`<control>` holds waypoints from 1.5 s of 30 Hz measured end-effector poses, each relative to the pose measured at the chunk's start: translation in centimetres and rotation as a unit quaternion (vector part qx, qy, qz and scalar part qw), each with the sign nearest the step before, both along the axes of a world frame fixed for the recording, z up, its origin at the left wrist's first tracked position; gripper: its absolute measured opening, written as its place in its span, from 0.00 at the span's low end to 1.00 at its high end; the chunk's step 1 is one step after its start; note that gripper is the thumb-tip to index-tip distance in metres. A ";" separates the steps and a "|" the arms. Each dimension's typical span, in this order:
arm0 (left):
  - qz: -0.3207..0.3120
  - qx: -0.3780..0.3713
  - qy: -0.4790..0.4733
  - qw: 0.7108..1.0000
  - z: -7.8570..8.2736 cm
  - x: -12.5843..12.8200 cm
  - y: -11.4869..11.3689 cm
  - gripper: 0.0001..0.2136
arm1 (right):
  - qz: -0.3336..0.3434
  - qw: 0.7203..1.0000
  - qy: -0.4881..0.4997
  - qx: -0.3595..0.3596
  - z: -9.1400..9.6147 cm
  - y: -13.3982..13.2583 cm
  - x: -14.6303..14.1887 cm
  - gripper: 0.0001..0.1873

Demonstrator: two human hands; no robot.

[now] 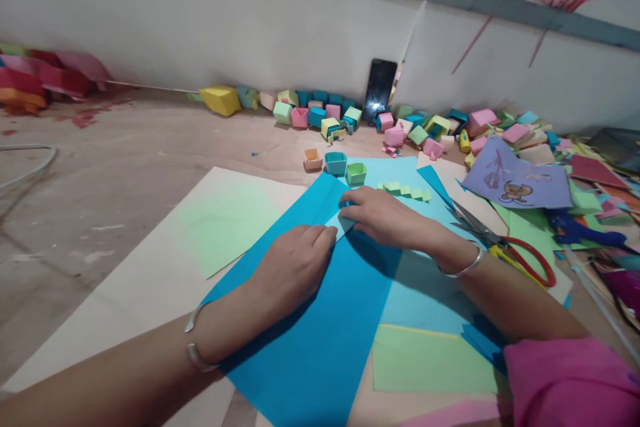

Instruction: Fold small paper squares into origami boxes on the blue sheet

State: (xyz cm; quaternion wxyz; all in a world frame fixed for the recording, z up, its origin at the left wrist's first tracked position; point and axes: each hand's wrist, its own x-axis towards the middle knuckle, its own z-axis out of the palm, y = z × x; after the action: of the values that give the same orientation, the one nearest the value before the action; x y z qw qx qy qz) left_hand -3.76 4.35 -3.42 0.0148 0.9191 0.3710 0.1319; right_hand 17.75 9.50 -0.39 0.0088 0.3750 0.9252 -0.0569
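Observation:
A small light blue paper piece (339,223) lies on a large blue sheet (320,340) in the middle of the table. My left hand (295,263) rests on the blue sheet with its fingers curled, fingertips pinching the left edge of the small piece. My right hand (383,213) presses down on the piece's right side, fingers closed together. Both wrists wear silver bangles.
Three small open paper boxes (335,163) stand just beyond the hands, beside a green zigzag strip (405,191). Red-handled scissors (505,247) lie to the right. Many coloured paper boxes (400,123) and a phone (380,89) line the wall. Loose paper sheets (520,180) pile at right.

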 end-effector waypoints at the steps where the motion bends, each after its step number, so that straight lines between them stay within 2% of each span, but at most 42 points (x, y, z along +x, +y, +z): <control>1: -0.004 0.014 -0.001 1.000 -0.1 0.0 0.0 0.14 | 0.009 1.000 0.010 0.007 -0.2 0.3 0.2 0.11; 3: -0.010 0.023 0.004 1.000 -0.1 0.0 0.0 0.14 | 0.043 0.999 0.022 0.003 -0.4 0.7 0.5 0.14; 6: -0.007 0.011 0.022 1.000 -0.1 0.0 0.1 0.13 | 0.084 0.996 0.035 -0.028 -0.3 1.0 0.6 0.24; 7: -0.004 0.012 0.023 1.000 -0.1 -0.1 0.2 0.14 | 0.084 0.995 0.041 -0.034 -0.3 1.0 0.6 0.23; 10: 0.008 -0.001 -0.011 1.000 -0.1 -0.6 0.8 0.17 | 0.042 0.995 0.078 -0.046 -0.1 1.2 0.3 0.13; 13: 0.057 -0.096 -0.121 0.986 0.8 -1.4 1.9 0.18 | -0.040 0.976 0.189 -0.098 0.1 1.2 0.2 0.13; 14: 0.098 -0.143 -0.174 0.969 1.3 -1.6 2.3 0.17 | -0.064 0.960 0.239 -0.133 0.2 1.3 0.2 0.14; 16: 0.155 -0.273 -0.258 0.914 2.4 -1.9 3.2 0.14 | -0.099 0.915 0.329 -0.213 0.3 1.3 0.2 0.17; 19: 0.196 -0.445 -0.367 0.793 3.4 -2.1 4.0 0.14 | -0.115 0.855 0.410 -0.295 0.5 1.3 0.3 0.16; 21: 0.208 -0.503 -0.412 0.731 3.5 -2.0 4.1 0.16 | -0.110 0.833 0.439 -0.317 0.6 1.2 0.4 0.15; 22: 0.212 -0.510 -0.425 0.717 3.4 -2.0 4.1 0.17 | -0.104 0.826 0.448 -0.325 0.7 1.2 0.4 0.16; 23: 0.216 -0.505 -0.433 0.715 3.3 -1.9 4.1 0.17 | -0.099 0.821 0.454 -0.332 0.9 1.1 0.4 0.18; 25: 0.225 -0.465 -0.433 0.738 3.3 -1.8 3.9 0.15 | -0.102 0.811 0.462 -0.343 1.1 0.9 0.3 0.21; 28: 0.219 -0.385 -0.393 0.806 3.5 -1.6 3.5 0.13 | -0.139 0.792 0.479 -0.351 1.3 0.4 -0.2 0.20; 32: 0.159 -0.250 -0.293 0.909 3.3 -1.5 2.9 0.18 | -0.165 0.767 0.505 -0.359 1.2 -0.4 -1.1 0.22; 35: 0.114 -0.146 -0.221 0.958 2.6 -1.5 2.7 0.22 | -0.186 0.763 0.516 -0.341 1.0 -1.1 -1.7 0.27; 38: 0.068 -0.091 -0.173 0.978 1.8 -1.6 2.6 0.20 | -0.208 0.761 0.516 -0.333 0.7 -1.5 -2.2 0.27; 41: 0.046 -0.059 -0.151 0.986 1.4 -1.8 2.5 0.22 | -0.223 0.758 0.514 -0.334 0.4 -1.7 -2.4 0.20; 45: 0.041 -0.082 -0.161 0.983 1.4 -1.6 2.3 0.23 | -0.247 0.746 0.533 -0.314 0.0 -1.7 -2.6 0.17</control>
State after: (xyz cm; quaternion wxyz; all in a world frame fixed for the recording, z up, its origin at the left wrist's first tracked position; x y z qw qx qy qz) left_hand -5.33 6.66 -2.01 0.1444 0.8654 0.4108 0.2480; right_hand 15.17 7.83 -0.40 -0.3827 0.4753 0.5845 -0.5347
